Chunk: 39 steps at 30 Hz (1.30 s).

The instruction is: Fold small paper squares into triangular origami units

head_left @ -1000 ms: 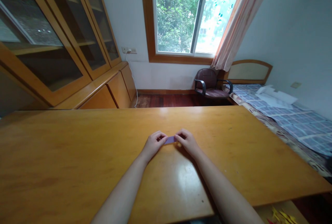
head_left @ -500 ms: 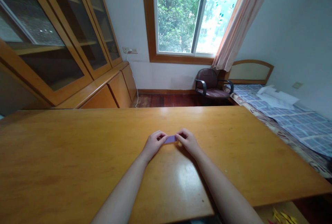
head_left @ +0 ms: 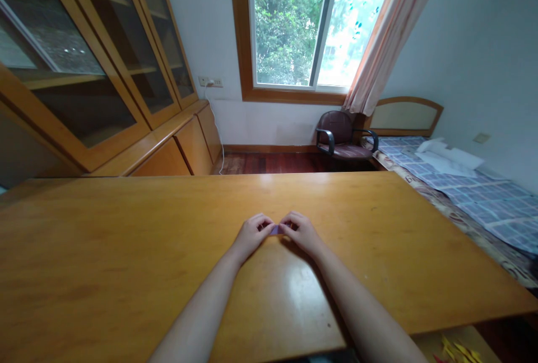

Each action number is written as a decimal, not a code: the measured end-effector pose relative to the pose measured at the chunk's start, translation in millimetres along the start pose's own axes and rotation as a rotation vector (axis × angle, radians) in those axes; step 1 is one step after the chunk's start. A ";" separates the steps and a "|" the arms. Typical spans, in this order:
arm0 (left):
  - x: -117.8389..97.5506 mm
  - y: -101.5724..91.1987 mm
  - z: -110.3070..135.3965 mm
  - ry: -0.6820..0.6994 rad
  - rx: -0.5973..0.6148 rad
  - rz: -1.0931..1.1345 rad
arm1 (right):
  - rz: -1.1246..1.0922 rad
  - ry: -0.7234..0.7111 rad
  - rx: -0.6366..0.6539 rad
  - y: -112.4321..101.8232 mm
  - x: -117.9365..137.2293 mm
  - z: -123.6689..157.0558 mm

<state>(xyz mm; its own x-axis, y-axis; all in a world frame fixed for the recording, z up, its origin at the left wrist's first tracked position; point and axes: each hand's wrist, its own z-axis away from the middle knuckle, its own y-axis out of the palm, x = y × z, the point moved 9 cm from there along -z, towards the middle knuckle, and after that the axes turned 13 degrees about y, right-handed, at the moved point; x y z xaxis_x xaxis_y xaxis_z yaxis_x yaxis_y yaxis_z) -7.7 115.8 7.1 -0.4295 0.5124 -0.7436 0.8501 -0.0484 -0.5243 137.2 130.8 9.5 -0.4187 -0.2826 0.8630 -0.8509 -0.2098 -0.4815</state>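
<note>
A small strip of purple paper shows between my two hands, just over the middle of the wooden table. My left hand pinches its left part between thumb and fingers. On the other side my right hand pinches the right part, thumb tip close to the left thumb. Fingers cover most of the strip, so its full shape and folds are hidden.
Below the table's front right edge, an open box or drawer holds yellow and red folded pieces. A brown armchair stands beyond the far edge. A bed lies right, a glass-door cabinet left.
My hands have come closer together along the purple paper, the right one sliding left. Less of the paper shows between them now.
</note>
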 end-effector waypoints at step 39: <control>1.7 -1.4 1.1 -0.024 -0.027 0.016 | -0.087 0.061 0.007 -2.3 -9.4 -3.4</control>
<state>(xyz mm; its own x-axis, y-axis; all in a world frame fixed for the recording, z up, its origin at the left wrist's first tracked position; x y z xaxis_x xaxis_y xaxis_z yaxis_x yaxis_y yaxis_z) -10.0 115.8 6.2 -0.4222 0.4912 -0.7619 0.8648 -0.0337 -0.5010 142.0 137.1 3.0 -0.3619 -0.2057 0.9092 -0.8830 -0.2373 -0.4051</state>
